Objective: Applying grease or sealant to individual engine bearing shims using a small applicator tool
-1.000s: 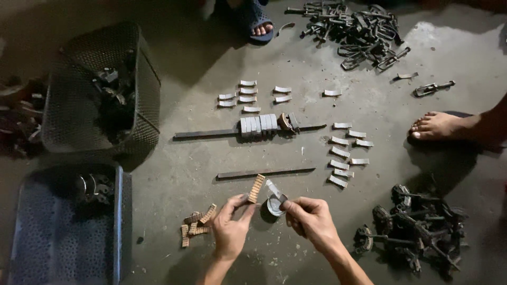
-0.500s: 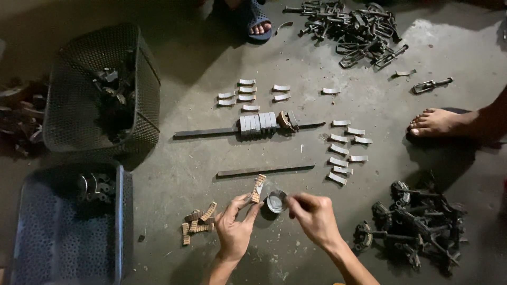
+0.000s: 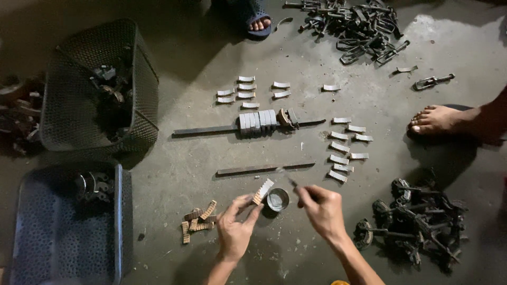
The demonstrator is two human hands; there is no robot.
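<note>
My left hand [image 3: 235,227] pinches a short curved brown lining strip [image 3: 262,191] and holds it tilted just left of a small round tin [image 3: 278,199] on the concrete floor. My right hand [image 3: 323,210] grips a thin stick-like tool [image 3: 292,182] whose tip points up and left, above the tin. A small heap of similar brown strips [image 3: 198,220] lies left of my left hand. A flat metal bar [image 3: 264,168] lies just beyond both hands.
Farther off, a second bar carries stacked curved metal shoes [image 3: 259,122], with loose shoes [image 3: 346,153] right and behind. Two mesh crates [image 3: 134,68] [image 3: 119,211] stand left. Piles of dark metal parts lie right [image 3: 417,221] and top [image 3: 359,26]. Another person's bare foot [image 3: 435,119] and sandalled foot [image 3: 259,24] rest nearby.
My right hand has moved the tool from beside the tin and strip to slightly right and up. My left hand keeps the strip near the tin, tilting it a little.
</note>
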